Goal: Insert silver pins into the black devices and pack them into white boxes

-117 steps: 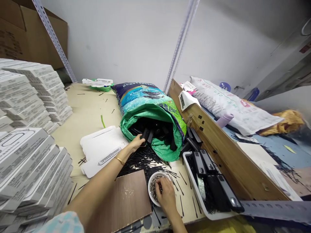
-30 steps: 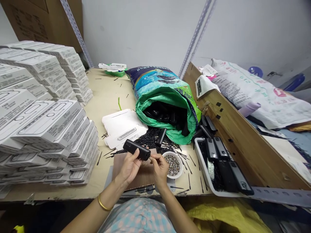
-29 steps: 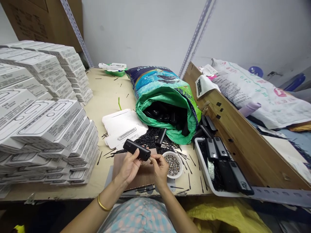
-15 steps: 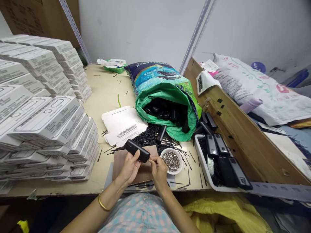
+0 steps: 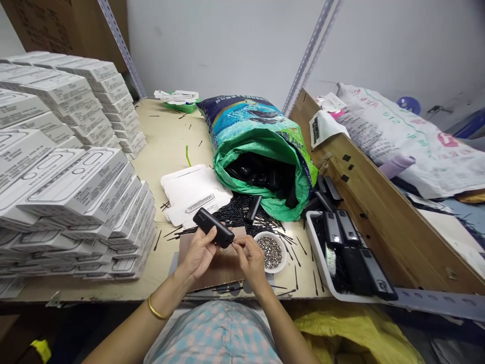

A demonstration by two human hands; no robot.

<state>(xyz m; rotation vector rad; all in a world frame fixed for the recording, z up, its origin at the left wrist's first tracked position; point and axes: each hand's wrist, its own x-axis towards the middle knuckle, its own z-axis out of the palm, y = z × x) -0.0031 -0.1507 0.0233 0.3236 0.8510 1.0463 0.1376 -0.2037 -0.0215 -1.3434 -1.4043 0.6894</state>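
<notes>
My left hand [image 5: 199, 255] grips a black oblong plastic casing [image 5: 212, 227] and holds it tilted above a brown board [image 5: 222, 268]. My right hand [image 5: 250, 259] is pinched at the casing's lower right end; whatever sits between the fingertips is too small to make out. Just right of that hand stands a white bowl of small silver screws [image 5: 270, 250]. Behind the hands lies a heap of thin black sticks [image 5: 237, 215] with another black casing [image 5: 253, 209] on it.
A green and blue sack [image 5: 261, 146] full of black casings lies open toward me. Stacks of white boxes [image 5: 71, 197] fill the left. Flat white cartons [image 5: 193, 192] lie mid-table. A white tray [image 5: 322, 263] of black casings sits right, against a wooden divider [image 5: 379, 217].
Since 3.9 s ago my left hand has drawn a casing out of the sack and my right hand has left the screw bowl. In the last second both hands stay at the casing.
</notes>
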